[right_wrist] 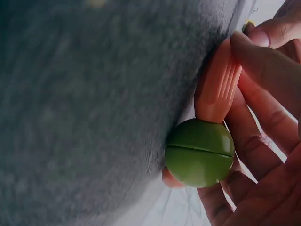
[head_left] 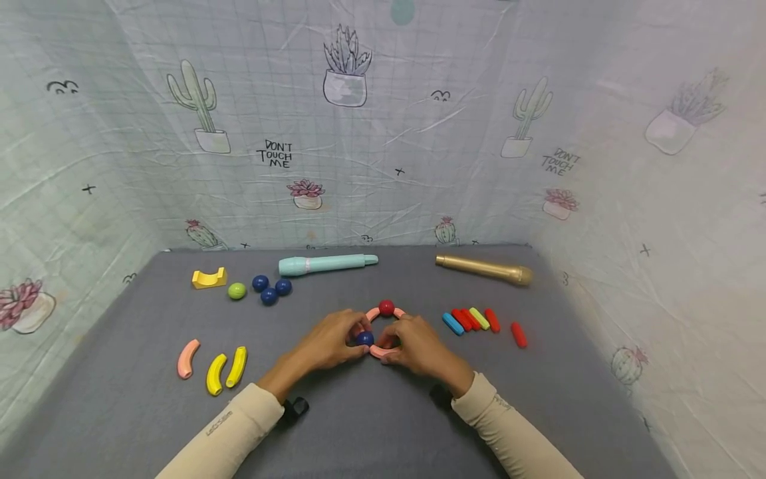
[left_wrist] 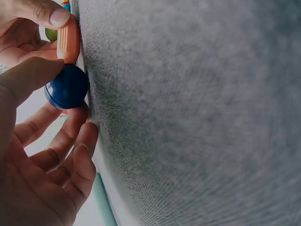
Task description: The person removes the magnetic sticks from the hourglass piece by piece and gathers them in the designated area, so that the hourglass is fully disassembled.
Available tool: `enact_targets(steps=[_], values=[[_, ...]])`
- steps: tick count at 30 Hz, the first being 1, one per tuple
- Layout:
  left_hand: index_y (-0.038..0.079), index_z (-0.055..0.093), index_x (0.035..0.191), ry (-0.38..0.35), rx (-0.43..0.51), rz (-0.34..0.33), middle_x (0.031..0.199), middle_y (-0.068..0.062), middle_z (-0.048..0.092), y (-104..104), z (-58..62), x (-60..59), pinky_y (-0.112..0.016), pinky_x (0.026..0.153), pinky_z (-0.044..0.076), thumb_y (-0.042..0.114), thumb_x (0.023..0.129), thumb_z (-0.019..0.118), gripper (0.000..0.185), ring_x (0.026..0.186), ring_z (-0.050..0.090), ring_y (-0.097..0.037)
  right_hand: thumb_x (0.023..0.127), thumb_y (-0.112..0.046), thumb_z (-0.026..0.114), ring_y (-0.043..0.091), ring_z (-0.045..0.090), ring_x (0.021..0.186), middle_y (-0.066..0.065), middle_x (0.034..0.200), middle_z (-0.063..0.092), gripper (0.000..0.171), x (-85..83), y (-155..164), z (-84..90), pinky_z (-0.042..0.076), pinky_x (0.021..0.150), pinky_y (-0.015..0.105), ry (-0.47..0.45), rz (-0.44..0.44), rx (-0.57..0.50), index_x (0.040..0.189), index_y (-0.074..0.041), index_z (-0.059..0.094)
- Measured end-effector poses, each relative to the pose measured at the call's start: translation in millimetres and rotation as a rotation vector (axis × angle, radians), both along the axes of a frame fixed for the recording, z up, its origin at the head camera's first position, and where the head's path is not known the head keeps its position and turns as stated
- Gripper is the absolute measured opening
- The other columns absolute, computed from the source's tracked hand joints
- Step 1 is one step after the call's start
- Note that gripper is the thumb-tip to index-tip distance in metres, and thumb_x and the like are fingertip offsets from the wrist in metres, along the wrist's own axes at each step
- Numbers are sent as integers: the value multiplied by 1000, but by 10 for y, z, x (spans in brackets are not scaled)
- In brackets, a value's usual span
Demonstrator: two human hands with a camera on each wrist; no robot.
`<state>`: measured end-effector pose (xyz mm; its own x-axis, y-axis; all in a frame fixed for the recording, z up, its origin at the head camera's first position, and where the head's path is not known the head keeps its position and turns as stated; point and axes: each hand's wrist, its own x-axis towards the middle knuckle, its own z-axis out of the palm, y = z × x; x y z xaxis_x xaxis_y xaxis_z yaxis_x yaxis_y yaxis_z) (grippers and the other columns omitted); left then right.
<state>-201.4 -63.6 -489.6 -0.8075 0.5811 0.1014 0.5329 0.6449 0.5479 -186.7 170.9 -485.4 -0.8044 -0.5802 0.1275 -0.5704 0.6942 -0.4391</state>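
A ring of pink curved pieces and balls lies on the grey cloth between both hands. My left hand [head_left: 332, 340] holds a blue ball [left_wrist: 67, 87] between thumb and fingers, its thumb tip at the joint with the front pink curved piece [head_left: 383, 352]. That same piece is pinched by my right hand [head_left: 421, 347], the thumb lying along it. At its other end sits a green ball [right_wrist: 200, 153], close to the right fingers and hidden in the head view. A red ball [head_left: 386, 307] stands at the ring's far side, between two pink pieces.
Several blue balls [head_left: 269, 295], a green ball [head_left: 237, 291] and a yellow cradle [head_left: 209, 278] lie back left. Nearer are yellow curved pieces [head_left: 237, 366] and a pink one [head_left: 187, 359]. Small coloured sticks [head_left: 473, 319] lie right; teal [head_left: 329, 264] and gold microphone-shaped pieces [head_left: 485, 269] behind.
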Motion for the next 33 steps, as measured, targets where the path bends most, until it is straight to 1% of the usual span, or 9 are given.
enact_targets(steps=[5,7,16,22,25,27,29,30,33], values=[[17,71,112,42,-43,27,103,4,67,59,29,-5,-31,80,48,23,88,82,27,90,57,-12,85,-22,91,3,66,75,-11,86,78,16,3,-11,23,56,85,33,-29,-9,-37,99,-19,84],[18,71,111,61,-57,34,104,4,67,81,39,-11,-33,82,49,24,86,82,28,91,57,-13,85,-21,92,1,65,75,-11,86,78,16,-6,0,13,53,76,28,-44,-9,-50,99,-19,84],[18,72,110,117,-107,28,109,2,69,180,56,-57,-42,90,54,26,83,80,29,101,62,-18,85,-19,91,0,63,73,-12,86,78,15,-39,57,4,51,72,24,-56,-3,-87,98,-18,84],[16,73,109,213,-152,11,103,-1,67,228,20,-154,-40,84,56,23,83,82,29,92,60,-19,84,-18,92,0,64,74,-11,87,79,16,-45,88,5,51,71,22,-70,-3,-83,99,-18,85],[15,73,110,260,-177,21,104,-3,67,218,0,-221,-40,81,56,15,83,82,28,91,60,-19,84,-17,92,4,68,78,-9,90,80,19,-31,90,8,54,72,24,-78,11,-82,102,-17,85],[16,74,113,284,-195,44,104,-5,66,205,-7,-260,-40,80,56,11,85,83,30,91,60,-21,83,-18,93,8,71,83,-8,95,81,23,-22,91,3,57,76,29,-85,18,-92,105,-17,85],[17,73,119,307,-205,76,106,-6,65,196,-1,-276,-42,81,57,10,86,85,36,95,60,-23,83,-19,93,13,73,94,-6,102,81,29,-16,107,0,58,95,37,-91,15,-114,110,-15,84],[18,72,123,318,-210,89,108,-8,65,194,9,-272,-43,81,57,11,87,85,39,97,60,-25,84,-20,92,15,72,100,-5,106,81,31,-12,125,0,56,100,41,-101,10,-127,113,-14,83],[18,72,128,339,-184,116,114,-10,64,220,61,-206,-44,82,56,14,89,86,41,102,58,-28,85,-21,92,21,65,108,-3,115,79,37,-8,227,26,52,103,43,-118,-9,-152,120,-14,81]])
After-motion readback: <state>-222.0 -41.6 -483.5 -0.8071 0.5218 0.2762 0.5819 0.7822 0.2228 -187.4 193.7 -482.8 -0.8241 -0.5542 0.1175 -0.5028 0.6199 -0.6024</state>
